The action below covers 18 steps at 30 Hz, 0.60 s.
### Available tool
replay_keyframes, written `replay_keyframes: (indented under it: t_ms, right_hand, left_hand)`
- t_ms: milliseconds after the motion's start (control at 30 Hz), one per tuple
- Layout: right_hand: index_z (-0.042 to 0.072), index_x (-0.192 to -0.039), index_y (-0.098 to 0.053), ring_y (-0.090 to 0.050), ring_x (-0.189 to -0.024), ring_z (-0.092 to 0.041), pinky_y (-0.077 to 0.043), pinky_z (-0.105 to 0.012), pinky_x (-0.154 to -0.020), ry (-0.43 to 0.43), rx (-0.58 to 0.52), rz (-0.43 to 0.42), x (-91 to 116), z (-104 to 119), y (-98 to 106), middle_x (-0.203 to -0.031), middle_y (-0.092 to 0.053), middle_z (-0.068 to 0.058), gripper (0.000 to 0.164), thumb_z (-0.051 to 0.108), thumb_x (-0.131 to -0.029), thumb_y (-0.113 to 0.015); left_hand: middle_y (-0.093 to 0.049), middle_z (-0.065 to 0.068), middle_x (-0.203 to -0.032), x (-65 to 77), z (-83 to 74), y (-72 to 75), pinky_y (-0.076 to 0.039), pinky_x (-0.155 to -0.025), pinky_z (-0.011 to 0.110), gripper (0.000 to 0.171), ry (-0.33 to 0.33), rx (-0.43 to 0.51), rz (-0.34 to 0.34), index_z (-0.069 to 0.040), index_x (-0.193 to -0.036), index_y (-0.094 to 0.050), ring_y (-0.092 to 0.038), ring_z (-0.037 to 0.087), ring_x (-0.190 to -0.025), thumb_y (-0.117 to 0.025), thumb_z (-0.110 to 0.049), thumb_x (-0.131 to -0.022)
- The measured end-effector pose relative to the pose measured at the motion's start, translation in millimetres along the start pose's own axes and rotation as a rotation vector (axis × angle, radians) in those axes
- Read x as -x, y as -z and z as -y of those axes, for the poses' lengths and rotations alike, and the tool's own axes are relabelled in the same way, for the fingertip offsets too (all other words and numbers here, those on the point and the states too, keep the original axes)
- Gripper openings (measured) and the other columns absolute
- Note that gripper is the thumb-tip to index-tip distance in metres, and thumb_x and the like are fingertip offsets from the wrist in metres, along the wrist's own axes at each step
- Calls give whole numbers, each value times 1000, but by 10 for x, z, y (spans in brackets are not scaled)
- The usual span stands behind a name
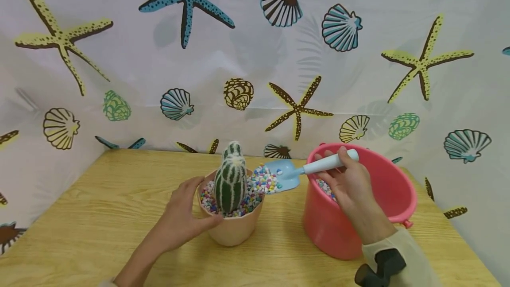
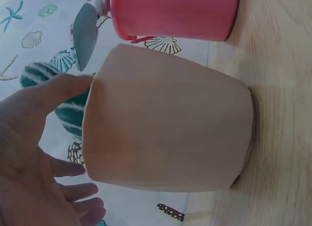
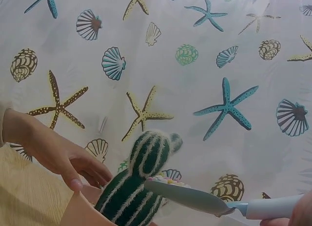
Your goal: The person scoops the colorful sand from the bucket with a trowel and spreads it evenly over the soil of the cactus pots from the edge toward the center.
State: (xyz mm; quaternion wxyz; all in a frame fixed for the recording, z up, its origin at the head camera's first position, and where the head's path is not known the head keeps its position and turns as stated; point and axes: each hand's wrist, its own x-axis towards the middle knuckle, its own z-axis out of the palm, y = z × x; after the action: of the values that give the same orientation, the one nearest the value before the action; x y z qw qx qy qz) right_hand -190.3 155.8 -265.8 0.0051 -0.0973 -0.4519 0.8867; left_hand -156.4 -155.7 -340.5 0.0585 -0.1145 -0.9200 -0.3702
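A green cactus with white stripes (image 1: 230,185) stands in a pale peach flowerpot (image 1: 233,231) filled with multicoloured pebbles. My left hand (image 1: 181,216) spans the pot's left side, with thumb and index fingertip at the rim; its other fingers stick out loosely in the left wrist view. In my right hand (image 1: 352,185) I grip the pale handle of a light blue hand trowel (image 1: 287,175). The trowel's blade carries pebbles (image 1: 264,180) and its tip is over the pot's right rim, beside the cactus. Seen from the right wrist, the blade (image 3: 192,196) lies almost level.
A pink bucket (image 1: 330,234) stands right of the pot, with more pebbles (image 1: 326,188) inside, under my right hand. Both containers rest on a wooden table (image 1: 99,207). Behind the table hangs a white cloth (image 1: 247,56) printed with starfish and shells.
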Motion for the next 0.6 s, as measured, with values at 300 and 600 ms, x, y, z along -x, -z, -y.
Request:
replay_keyframes:
  t_ms: [300, 600]
  right_hand:
    - [17, -148, -20, -48, -125, -26, -46, -38, -99, 6, 23, 16, -6, -22, -20, -121, -42, -4, 51, 27, -102, -40]
    - [18, -146, -23, -46, -122, -22, -46, -40, -96, 5, -29, 11, -10, -9, -13, -120, -42, -3, 50, 27, -101, -42]
  left_hand:
    - [-15, 30, -154, -57, 135, -15, -24, -106, 68, 114, 15, 25, 119, 2, -152, -9, -18, 52, -139, -74, -53, -76]
    - [-16, 30, -154, 15, -20, -114, -28, -101, 70, 117, 87, -111, 61, 2, -151, -7, -23, 51, -137, -64, -67, -76]
